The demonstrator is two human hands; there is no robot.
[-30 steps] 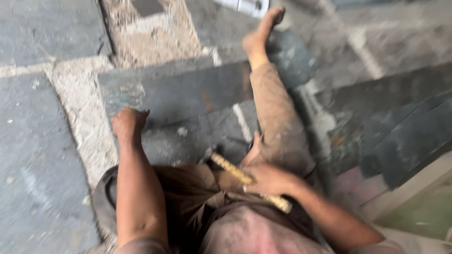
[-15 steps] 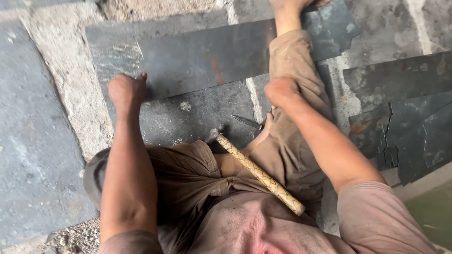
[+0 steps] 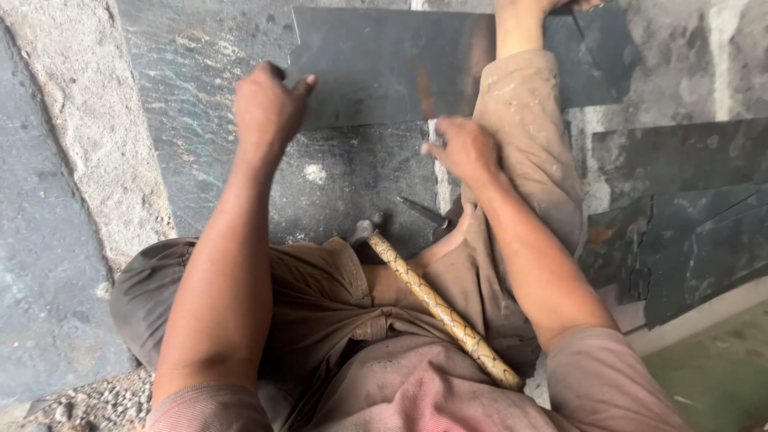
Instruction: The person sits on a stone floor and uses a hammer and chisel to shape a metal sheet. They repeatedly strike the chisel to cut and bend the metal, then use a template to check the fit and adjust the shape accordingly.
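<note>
A dark grey slate slab (image 3: 384,68) lies flat on the stone floor in front of me. My left hand (image 3: 268,108) is curled around its left corner, thumb on top. My right hand (image 3: 464,148) rests by my right knee (image 3: 520,88), its loosely bent fingertips near the slab's lower edge, and it holds nothing. A hammer with a yellow patterned handle (image 3: 436,308) lies across my lap, its head on the floor, and neither hand touches it. A small dark chisel (image 3: 424,212) lies on the floor beside my right leg.
Larger slate slabs (image 3: 696,240) are stacked to the right, with a pale ledge and a green surface (image 3: 720,376) beyond them. A rough mortar strip (image 3: 96,144) runs down the left. Gravel (image 3: 96,404) lies at the lower left.
My right hand has let go of the hammer handle and moved forward past my knee towards the slab. My left hand has reached forward onto the slab's corner.
</note>
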